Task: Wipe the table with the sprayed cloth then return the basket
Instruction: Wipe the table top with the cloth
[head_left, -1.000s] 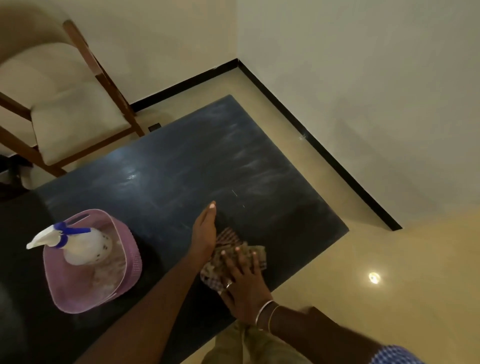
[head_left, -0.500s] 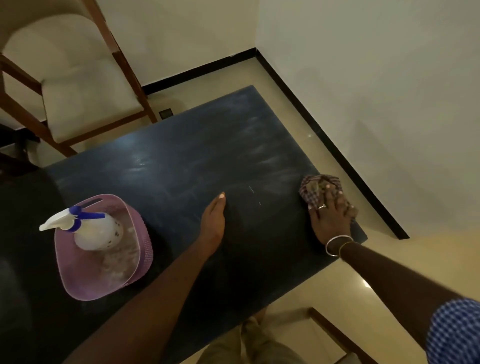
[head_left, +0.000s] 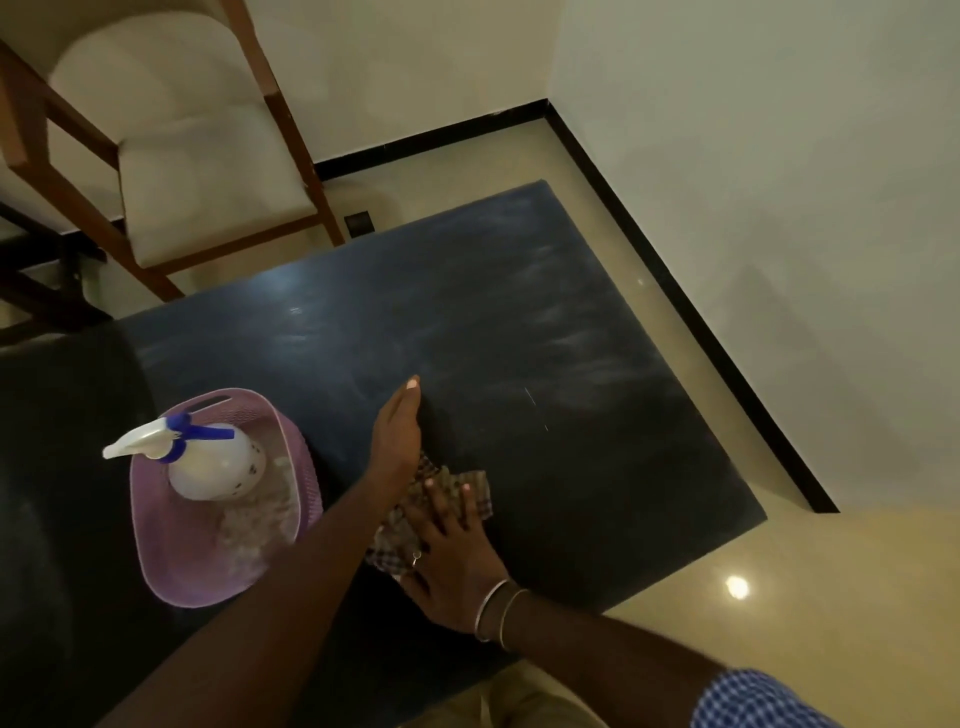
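Head camera looks down over the dark bench (head_left: 519, 322), and the right hand (head_left: 447, 561) is flat on the checked cloth (head_left: 475, 488), pressing it to the surface near the front edge. Its grip is spread: fingers straight and a little fanned, lying on top of the cloth and not curled round it. A ring (head_left: 415, 558) shows on one finger and two thin bangles (head_left: 493, 610) sit at the wrist, with a blue checked sleeve (head_left: 753, 699) further up the arm.

The left hand (head_left: 397, 436) rests on the bench just beyond the cloth, its forearm crossing over the cloth's left part. Its grip holds nothing, fingers straight and close together, pointing away towards the far side.

The pink basket (head_left: 306, 483) stands on the bench to the left of both hands, near the left forearm but apart from it. A white spray bottle (head_left: 213, 467) with a blue trigger stands inside it, nozzle pointing left; whatever pale stuff lies in the bottom of the basket, I cannot make out.

Pale streaks smear the far half of the bench top. Beyond the far-left corner stands a wooden chair (head_left: 197, 176) with a cream cushion, and the shiny floor (head_left: 779, 597) runs along the right side to a black skirting.
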